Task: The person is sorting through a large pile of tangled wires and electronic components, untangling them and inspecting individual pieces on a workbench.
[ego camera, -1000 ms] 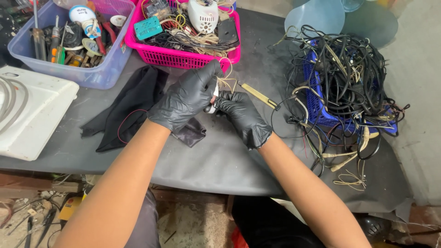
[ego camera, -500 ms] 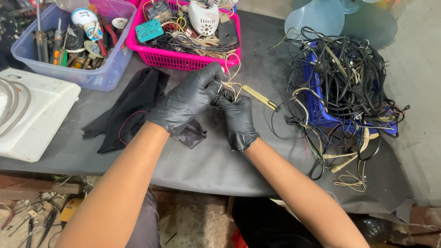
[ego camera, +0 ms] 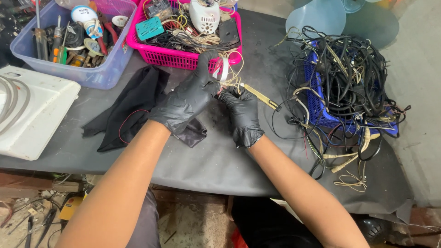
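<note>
Both hands wear black gloves and meet above the dark table mat [ego camera: 220,165], just in front of the pink basket [ego camera: 179,57]. My left hand [ego camera: 188,96] pinches a small white part [ego camera: 222,69] with thin beige wires [ego camera: 236,80] trailing from it. My right hand [ego camera: 241,112] grips the same bundle of wires from below. A thin yellowish tool [ego camera: 259,95] lies on the mat right behind my right hand.
The pink basket holds cables and small electronic parts. A clear blue bin [ego camera: 69,46] of hand tools stands at far left. A blue crate under a tangle of black cables [ego camera: 344,87] sits right. A black cloth [ego camera: 128,110] and a white plastic panel [ego camera: 32,115] lie left.
Both hands have moved away from me toward the pink basket, and the left hand has lifted the white part and wires higher.
</note>
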